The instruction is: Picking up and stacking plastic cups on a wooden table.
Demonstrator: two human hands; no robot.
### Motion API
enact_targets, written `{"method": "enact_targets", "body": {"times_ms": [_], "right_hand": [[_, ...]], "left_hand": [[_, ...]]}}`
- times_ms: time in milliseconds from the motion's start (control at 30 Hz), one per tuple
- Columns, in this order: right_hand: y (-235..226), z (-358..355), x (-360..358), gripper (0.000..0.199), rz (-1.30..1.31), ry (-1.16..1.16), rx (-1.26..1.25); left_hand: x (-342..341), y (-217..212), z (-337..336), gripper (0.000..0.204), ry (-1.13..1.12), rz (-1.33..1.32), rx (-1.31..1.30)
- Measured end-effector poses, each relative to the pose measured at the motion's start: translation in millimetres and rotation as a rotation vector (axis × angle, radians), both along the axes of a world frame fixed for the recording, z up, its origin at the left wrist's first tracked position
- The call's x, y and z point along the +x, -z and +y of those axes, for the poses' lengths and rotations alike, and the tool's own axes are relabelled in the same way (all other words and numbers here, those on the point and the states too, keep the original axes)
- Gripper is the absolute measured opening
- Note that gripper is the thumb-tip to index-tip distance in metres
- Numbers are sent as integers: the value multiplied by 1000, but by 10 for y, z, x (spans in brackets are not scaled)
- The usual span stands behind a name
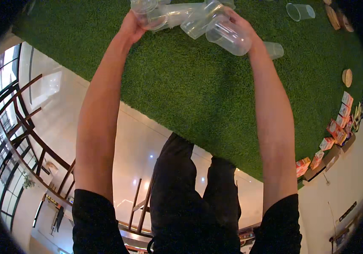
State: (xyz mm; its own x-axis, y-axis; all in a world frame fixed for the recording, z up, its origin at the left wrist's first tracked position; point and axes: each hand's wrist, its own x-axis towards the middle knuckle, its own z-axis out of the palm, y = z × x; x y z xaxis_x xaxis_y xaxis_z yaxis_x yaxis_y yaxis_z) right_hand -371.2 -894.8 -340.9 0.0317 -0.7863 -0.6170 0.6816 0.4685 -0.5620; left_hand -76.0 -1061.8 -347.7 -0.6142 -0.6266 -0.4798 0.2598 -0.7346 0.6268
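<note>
Both my arms reach far forward over a green artificial-grass mat (190, 93). My left hand (131, 26) grips a clear plastic cup (147, 15) that belongs to a row of nested clear cups (177, 15) lying sideways. My right hand (240, 26) holds a second clear plastic cup (228, 37) on its side, mouth toward me, with further clear cups (200, 21) pressed against it. Another clear cup (273, 50) lies on the grass just right of my right wrist.
A single clear cup (300, 11) lies on the grass at the upper right. Round wooden discs (347, 77) sit near the mat's right edge. Several small colourful boxes (337, 129) line the right side. A glossy floor (139, 139) borders the mat below; wooden chairs (24, 127) stand at left.
</note>
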Motion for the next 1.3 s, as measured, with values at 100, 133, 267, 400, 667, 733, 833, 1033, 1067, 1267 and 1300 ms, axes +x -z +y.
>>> {"method": "enact_targets", "body": {"times_ms": [100, 133, 267, 400, 667, 733, 833, 1033, 1067, 1267, 1300], "right_hand": [[58, -18, 17, 31, -17, 5, -108], [48, -25, 46, 31, -16, -1, -107], [-321, 9, 466, 32, 55, 86, 97], [-346, 303, 393, 34, 54, 57, 91], [-291, 1388, 738, 31, -112, -3, 111], [-511, 1592, 939, 32, -83, 2, 174], [-788, 1949, 1211, 33, -90, -2, 243], [-1736, 2632, 1392, 22, -189, 19, 301], [-1867, 2736, 1362, 21, -268, -46, 202], [-2968, 3006, 1649, 20, -15, -211, 202], [-3064, 3110, 1641, 18, -11, -251, 170]], "left_hand": [[-20, -8, 57, 43, 2, -97, -137], [-14, -8, 56, 43, 39, -75, -198], [179, 67, 109, 14, -103, 212, 83], [171, -103, 530, 45, -78, -154, -38], [539, -300, 1595, 50, -145, -131, 172], [694, -499, 1838, 48, -188, -121, 217], [1119, -545, 2269, 51, -188, -211, 185], [1377, -1567, 3130, 52, -348, -158, 376], [1496, -1677, 3263, 54, -319, -112, 393], [1623, -3141, 4047, 47, -631, -18, 385], [1656, -3237, 4270, 46, -693, -71, 402]]}}
